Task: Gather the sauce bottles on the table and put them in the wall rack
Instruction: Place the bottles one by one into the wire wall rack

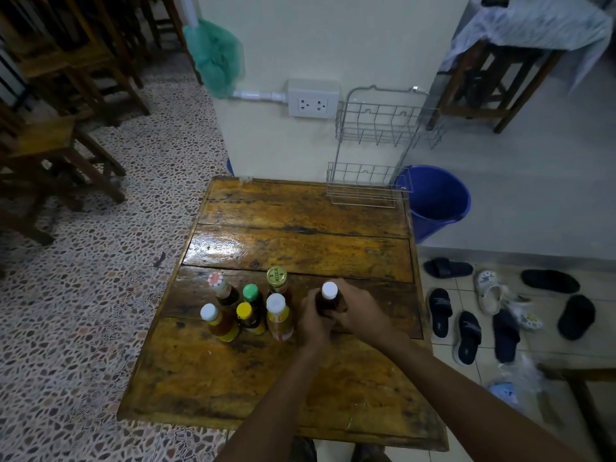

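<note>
Several sauce bottles stand grouped on the wooden table [300, 235]: one with a white cap at the left [213, 320], a yellow-capped one [246, 316], a green-capped one [251, 295], a red-and-white-capped one [221, 286], a gold-lidded one [276, 278] and a taller white-capped one [278, 316]. To their right stands a dark bottle with a white cap [329, 296]. My left hand [313, 323] and my right hand [358, 310] both wrap around it. The two-tier wire wall rack [376, 141] hangs on the wall beyond the table, with nothing in it.
A blue bucket [436, 198] sits on the floor right of the table's far corner. Several sandals and slippers [470, 335] lie on the floor at right. A wall socket [313, 100] is left of the rack. Wooden chairs [56, 135] stand at left.
</note>
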The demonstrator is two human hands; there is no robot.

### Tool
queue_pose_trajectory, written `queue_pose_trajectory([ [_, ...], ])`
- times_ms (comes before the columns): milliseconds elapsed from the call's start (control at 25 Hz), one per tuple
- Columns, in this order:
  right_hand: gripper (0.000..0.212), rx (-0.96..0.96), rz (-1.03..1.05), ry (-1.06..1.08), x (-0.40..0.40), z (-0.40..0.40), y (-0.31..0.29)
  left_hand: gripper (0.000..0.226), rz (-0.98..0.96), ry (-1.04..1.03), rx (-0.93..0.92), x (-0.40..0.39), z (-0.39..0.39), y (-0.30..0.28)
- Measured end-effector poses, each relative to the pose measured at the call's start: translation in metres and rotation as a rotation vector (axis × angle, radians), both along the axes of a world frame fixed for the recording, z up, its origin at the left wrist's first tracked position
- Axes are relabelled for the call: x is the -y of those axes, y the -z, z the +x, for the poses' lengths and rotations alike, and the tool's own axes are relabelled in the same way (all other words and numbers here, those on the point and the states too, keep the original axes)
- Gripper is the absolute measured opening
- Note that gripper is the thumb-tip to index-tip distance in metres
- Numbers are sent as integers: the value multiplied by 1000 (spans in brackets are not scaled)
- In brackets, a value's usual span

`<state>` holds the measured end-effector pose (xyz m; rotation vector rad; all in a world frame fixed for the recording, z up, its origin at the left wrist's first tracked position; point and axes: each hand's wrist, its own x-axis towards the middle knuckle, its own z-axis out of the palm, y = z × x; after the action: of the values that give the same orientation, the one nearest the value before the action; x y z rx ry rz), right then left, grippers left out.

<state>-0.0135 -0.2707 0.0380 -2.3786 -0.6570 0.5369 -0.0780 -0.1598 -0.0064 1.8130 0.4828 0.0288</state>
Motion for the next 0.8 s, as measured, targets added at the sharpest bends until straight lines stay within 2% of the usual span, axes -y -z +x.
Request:
queue_pose_trajectory([
  [80,59,-12,-16,17,1,-3,8,25,-207,-163,16,0,7,14],
  [160,59,-3,1,45,2,-4,13,27,-273,-354,-15,7,7,28],
  [240,57,-13,22,64,1,-3,14,28,-29,-278,-29,12,2,36],
  [280,56,-21,34,69,1,-1,13,37,89,-221,-25,9,5,38],
  [360,54,-12,58,76,3,8,9,48,-14,-126,-28,8,13,24],
  [480,51,36,119,126,8,37,-9,30,-145,-160,75,9,49,-16],
  [560,56,88,136,125,5,72,-26,30,-198,-175,129,8,86,-40],
  [680,64,164,171,131,-13,139,-53,42,-63,-123,202,-6,162,-56],
  [800,69,202,160,61,-30,202,-65,46,-41,-135,218,-26,230,-61],
])
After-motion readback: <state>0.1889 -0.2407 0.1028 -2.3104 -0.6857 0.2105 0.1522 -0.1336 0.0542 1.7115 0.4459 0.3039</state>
